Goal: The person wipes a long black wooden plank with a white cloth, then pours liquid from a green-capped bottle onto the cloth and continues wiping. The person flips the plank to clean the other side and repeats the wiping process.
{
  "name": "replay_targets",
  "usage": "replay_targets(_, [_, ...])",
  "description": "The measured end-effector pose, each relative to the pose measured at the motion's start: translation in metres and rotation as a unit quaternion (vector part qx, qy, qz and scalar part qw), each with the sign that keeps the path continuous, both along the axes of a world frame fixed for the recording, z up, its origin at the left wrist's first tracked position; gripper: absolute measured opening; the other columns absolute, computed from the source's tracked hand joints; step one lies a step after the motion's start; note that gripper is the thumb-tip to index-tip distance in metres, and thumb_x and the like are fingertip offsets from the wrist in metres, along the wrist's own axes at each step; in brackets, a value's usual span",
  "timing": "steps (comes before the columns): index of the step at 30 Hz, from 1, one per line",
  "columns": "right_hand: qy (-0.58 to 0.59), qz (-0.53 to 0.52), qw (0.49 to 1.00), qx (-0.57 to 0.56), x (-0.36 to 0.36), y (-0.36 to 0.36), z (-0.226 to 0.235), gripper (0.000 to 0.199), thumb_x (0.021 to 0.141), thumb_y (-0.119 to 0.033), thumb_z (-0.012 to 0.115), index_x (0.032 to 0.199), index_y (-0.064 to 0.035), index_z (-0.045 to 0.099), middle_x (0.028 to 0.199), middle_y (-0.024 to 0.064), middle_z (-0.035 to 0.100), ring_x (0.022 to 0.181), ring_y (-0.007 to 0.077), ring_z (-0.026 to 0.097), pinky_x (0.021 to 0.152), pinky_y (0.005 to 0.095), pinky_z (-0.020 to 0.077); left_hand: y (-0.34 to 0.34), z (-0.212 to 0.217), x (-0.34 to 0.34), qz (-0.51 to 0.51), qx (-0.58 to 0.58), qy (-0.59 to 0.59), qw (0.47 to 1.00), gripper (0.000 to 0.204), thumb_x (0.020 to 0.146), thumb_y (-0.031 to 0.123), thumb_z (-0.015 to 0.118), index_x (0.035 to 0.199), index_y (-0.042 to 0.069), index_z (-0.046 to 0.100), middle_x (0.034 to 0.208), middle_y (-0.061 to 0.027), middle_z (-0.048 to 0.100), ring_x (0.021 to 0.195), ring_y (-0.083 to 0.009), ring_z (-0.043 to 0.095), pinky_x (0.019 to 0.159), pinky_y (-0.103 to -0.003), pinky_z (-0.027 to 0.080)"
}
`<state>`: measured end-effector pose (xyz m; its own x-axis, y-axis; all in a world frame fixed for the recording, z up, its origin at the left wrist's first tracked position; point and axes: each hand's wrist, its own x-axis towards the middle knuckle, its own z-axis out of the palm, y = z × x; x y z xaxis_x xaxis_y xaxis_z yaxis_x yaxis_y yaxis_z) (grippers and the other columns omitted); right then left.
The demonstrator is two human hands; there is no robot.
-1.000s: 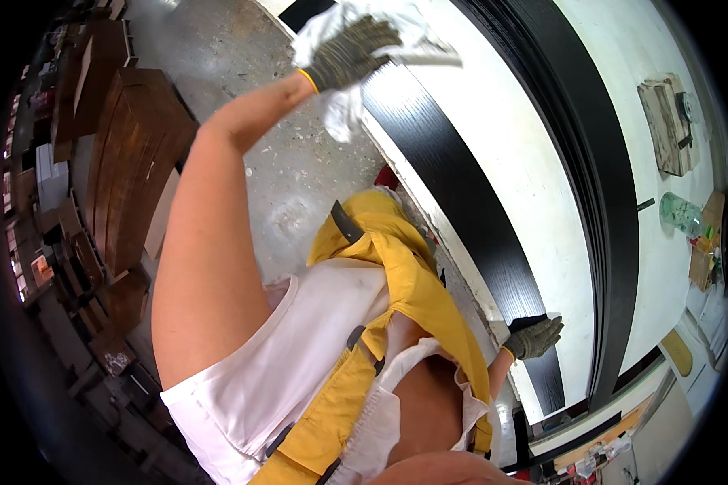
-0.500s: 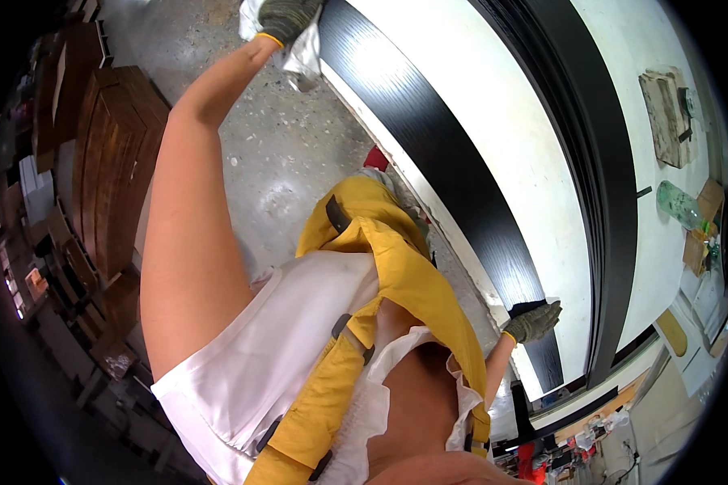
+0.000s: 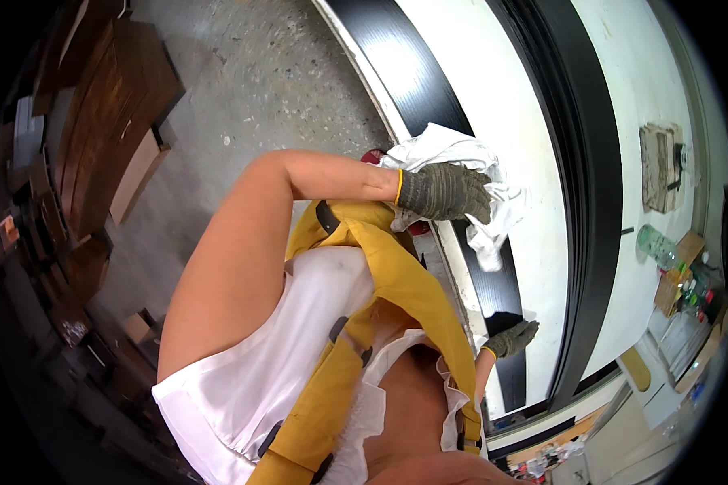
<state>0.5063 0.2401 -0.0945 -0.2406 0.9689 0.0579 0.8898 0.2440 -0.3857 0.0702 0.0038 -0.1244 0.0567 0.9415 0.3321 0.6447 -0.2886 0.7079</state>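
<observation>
A long black wood-grain board (image 3: 416,77) lies on the white tabletop (image 3: 510,105), along the edge closest to me. My left hand (image 3: 445,192), in a dark knitted glove with a yellow cuff, presses a crumpled white cloth (image 3: 449,148) onto the board around its middle. The cloth bunches out on both sides of the palm. Farther right, my right hand (image 3: 514,339), gloved the same way, rests at the board near its right end with its fingers stretched out and nothing in them.
Beyond the board runs a stack of black strips (image 3: 578,162). Farther back on the table are a worn pale block (image 3: 661,166), a green plastic bottle (image 3: 658,246) and small clutter. Brown wooden panels (image 3: 109,121) stand to the left on the concrete floor (image 3: 243,89).
My left hand has come with the cloth from the board's far left end to its middle, nearer my body. My right hand stays by the right end.
</observation>
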Motion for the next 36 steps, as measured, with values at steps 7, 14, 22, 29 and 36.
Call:
replay_targets(7, [0.095,0.309,0.924,0.204,-0.225,-0.003,0.074,0.033,0.098,-0.01,0.058,0.129,0.0022,0.06,0.133,0.0168,0.061,0.124,0.0312,0.056,0.107,0.042,0.0428,-0.03,0.037,-0.059,0.163,0.047,0.084,0.982,0.057,0.08,0.036,0.071,0.134,0.021,0.058,0.15,-0.0097,0.044,0.146,-0.0293,0.03,0.121,-0.054,0.019])
replay_targets(14, [0.196,0.664,0.706,0.15,-0.473,-0.059,0.101,0.028,0.09,-0.001,0.061,0.118,0.0007,0.066,0.122,0.0166,0.067,0.117,0.0378,0.061,0.101,0.0476,0.0485,-0.03,0.033,-0.067,0.181,-0.052,0.127,0.974,0.048,0.082,0.027,0.067,0.129,0.021,0.062,0.142,-0.0025,0.053,0.144,-0.0283,0.034,0.123,-0.052,0.019])
replay_targets(22, [0.084,0.681,0.721,0.093,-0.578,-0.113,0.068,0.032,0.09,-0.021,0.069,0.121,-0.0136,0.069,0.118,0.0105,0.069,0.109,0.028,0.066,0.097,0.0396,0.0518,-0.024,0.013,-0.059,0.241,0.012,0.007,0.97,0.024,0.092,0.02,0.057,0.111,0.008,0.066,0.109,-0.0111,0.065,0.102,-0.0281,0.062,0.092,-0.04,0.049])
replay_targets(29, [-0.021,0.594,0.8,-0.087,-0.575,-0.156,0.048,0.049,0.092,-0.034,0.069,0.134,-0.0112,0.06,0.131,0.0143,0.062,0.119,0.0287,0.062,0.102,0.042,0.0487,-0.02,0.014,-0.061,0.191,0.115,-0.086,0.971,0.019,0.092,0.024,0.062,0.101,0.01,0.071,0.095,-0.0068,0.07,0.085,-0.0247,0.067,0.074,-0.038,0.052])
replay_targets(36, [0.105,0.482,0.83,-0.261,-0.52,-0.15,0.065,0.054,0.094,-0.028,0.065,0.141,-0.0044,0.052,0.14,0.0177,0.055,0.128,0.0275,0.055,0.107,0.0416,0.0449,-0.037,0.015,-0.071,0.177,0.041,-0.243,0.953,0.028,0.088,0.03,0.071,0.106,0.009,0.073,0.101,-0.0067,0.072,0.09,-0.0224,0.068,0.08,-0.036,0.054])
